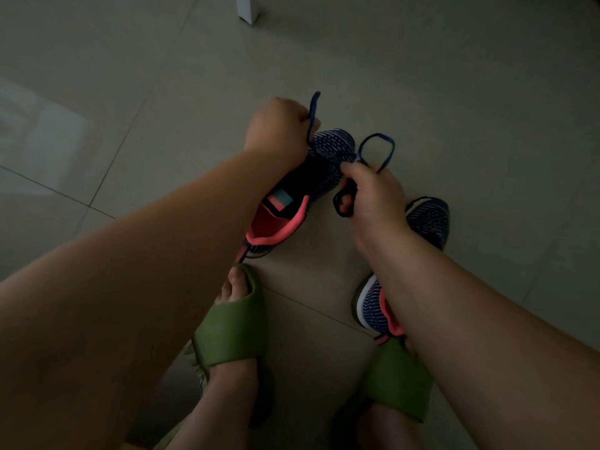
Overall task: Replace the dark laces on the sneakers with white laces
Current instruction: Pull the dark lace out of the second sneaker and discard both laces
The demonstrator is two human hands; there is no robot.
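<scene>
A navy knit sneaker with a coral lining [302,193] lies on the floor in the middle of the view, toe pointing away. My left hand [276,128] grips one end of its dark lace [313,115], which runs up from the toe area past my fist. My right hand [370,193] holds the other part of the dark lace, a loop [378,151] standing above my fingers and another loop hanging below them. The second matching sneaker [428,219] lies to the right, partly hidden behind my right forearm. No white laces are in view.
My two feet in green slides [233,323] stand on the grey tiled floor [162,92] just in front of the sneakers. A white furniture leg [248,8] stands at the top edge.
</scene>
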